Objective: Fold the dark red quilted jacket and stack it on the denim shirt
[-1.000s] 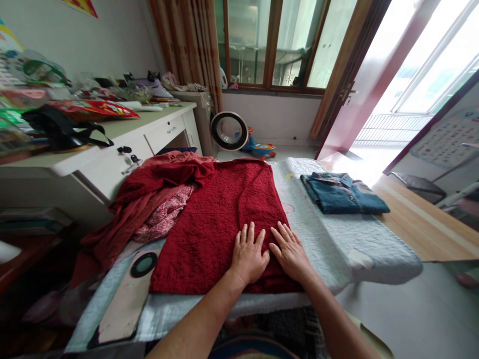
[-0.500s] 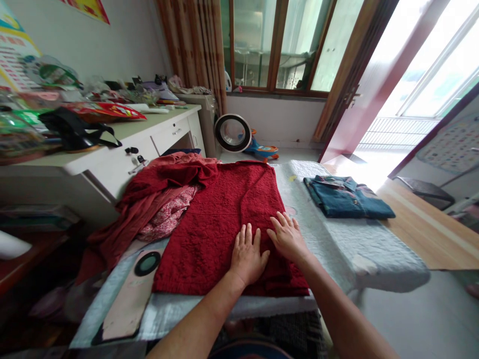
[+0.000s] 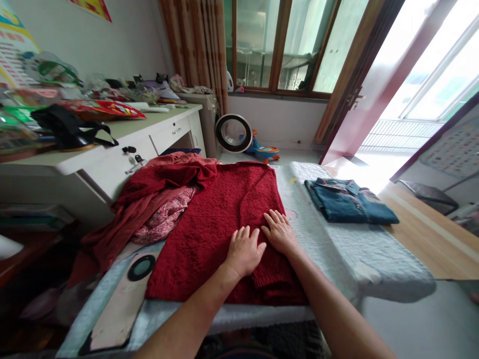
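Note:
A dark red textured garment lies spread on the pale quilted cover, with part of it folded over along its right side. My left hand rests flat on the middle of the garment, fingers extended. Just right of it, my right hand lies palm down on the folded-over part near the right edge, fingers spread. Neither hand grips the cloth. Heaped to the left are rumpled red clothes and a red-and-white patterned cloth.
A folded blue denim garment lies at the right of the cover. At the lower left is a light flat object with a dark round window. A cluttered white desk stands left; a wooden surface is at right.
Both hands have shifted slightly left over the red garment, still flat on it. The folded part near its lower right edge has moved a little, and the view has shifted slightly.

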Demonstrator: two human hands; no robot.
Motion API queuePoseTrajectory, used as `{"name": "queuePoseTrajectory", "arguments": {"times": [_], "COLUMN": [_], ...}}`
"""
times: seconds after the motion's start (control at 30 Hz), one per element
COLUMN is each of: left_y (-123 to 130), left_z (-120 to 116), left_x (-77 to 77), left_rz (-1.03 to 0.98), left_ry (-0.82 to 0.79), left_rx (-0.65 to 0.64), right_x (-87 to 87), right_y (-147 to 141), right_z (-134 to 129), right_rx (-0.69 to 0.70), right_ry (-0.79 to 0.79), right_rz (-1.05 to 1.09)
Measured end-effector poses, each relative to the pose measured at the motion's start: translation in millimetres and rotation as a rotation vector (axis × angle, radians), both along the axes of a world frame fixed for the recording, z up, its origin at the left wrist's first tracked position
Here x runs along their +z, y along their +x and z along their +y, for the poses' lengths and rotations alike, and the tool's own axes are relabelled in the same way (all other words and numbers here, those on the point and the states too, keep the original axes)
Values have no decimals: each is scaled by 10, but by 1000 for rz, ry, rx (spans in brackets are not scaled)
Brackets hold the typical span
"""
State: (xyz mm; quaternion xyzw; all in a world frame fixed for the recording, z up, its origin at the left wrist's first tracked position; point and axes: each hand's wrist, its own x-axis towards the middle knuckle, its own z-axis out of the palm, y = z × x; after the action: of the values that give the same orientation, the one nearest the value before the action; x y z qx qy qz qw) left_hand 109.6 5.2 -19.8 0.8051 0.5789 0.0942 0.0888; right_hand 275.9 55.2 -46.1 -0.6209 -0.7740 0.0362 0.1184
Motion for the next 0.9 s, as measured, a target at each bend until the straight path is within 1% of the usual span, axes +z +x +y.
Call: {"name": "queuePoseTrajectory", "arguments": {"times": [0.07, 0.13, 0.2, 0.3, 0.4, 0.47, 0.53, 0.67, 0.8, 0.9], "left_y": [19, 44, 60, 58, 42, 37, 39, 46, 48, 45], "left_z": [163, 337, 489, 633, 671, 663, 653, 648, 649, 644], "left_x": [80, 80, -2, -200, -351, -389, -391, -377, -382, -389], "left_rz": [-13, -22, -18, 11, 45, 61, 69, 69, 66, 62], "left_ry": [53, 117, 171, 179, 169, 184, 185, 168, 157, 163], "left_rx": [28, 38, 26, 12, 27, 41, 52, 82, 95, 95], "right_x": [9, 14, 16, 12, 11, 14, 20, 25, 1, -24], "right_y": [-6, -8, -6, -1, -4, -10, -15, 9, 88, 150], "right_z": [0, -3, -7, -14, -17, -15, -10, 13, 41, 49], "right_rx": [-5, -7, -9, -19, -28, -35, -60, -154, -260, -305], "right_ry": [0, 3, 2, 7, 11, 5, -10, -60, -125, -152], "right_rz": [-3, -7, -11, -10, -7, -11, -17, -17, -2, -9]}}
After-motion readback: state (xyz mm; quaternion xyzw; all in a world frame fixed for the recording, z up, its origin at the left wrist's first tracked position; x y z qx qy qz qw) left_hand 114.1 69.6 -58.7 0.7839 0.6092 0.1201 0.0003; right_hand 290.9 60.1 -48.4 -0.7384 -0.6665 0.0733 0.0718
